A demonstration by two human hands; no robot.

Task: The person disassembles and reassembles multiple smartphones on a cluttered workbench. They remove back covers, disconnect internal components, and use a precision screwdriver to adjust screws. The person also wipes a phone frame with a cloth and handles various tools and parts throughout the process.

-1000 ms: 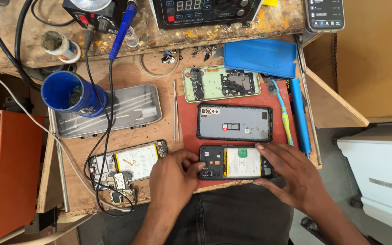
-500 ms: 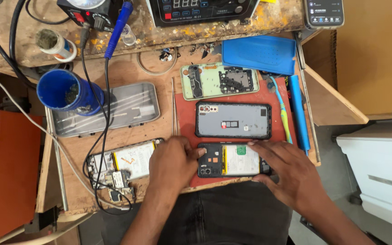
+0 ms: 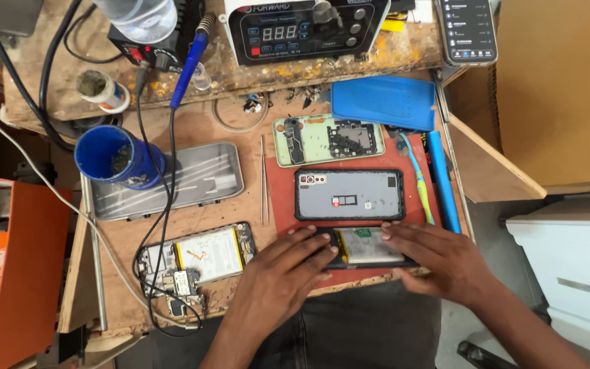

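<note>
Nearest the bench edge, both hands sit on an opened phone (image 3: 367,248) w/ its battery showing, lying on the front part of a red mat (image 3: 283,198). Left hand (image 3: 278,277) lies flat over the phone's left end, fingers spread and pressing down, not curled round anything. Right hand (image 3: 438,258) covers the right end, fingers apart, tips resting along the top edge; palm down, no clamp on it either.

Left of the hands, a second stripped phone (image 3: 203,258) w/ a white battery lies on the bare wooden bench (image 3: 237,212), black cables looped over its lower part.

Next row back: a dark phone back cover (image 3: 348,195) on the mat, just beyond the held phone. Thin tweezers (image 3: 263,179) lie off the mat's left edge; a blue-green toothbrush (image 3: 418,181) and a blue bar tool (image 3: 442,181) lie along its right side. Further left, a metal tray (image 3: 172,181) w/ a blue cup (image 3: 114,157) touching its left corner.

Beyond that, a pale green phone frame (image 3: 326,139) and a blue silicone pad (image 3: 384,102).

At the back: a soldering iron w/ blue handle (image 3: 187,65), a black bench unit w/ digital display (image 3: 302,27), and a lit phone (image 3: 468,31) at far right.
</note>
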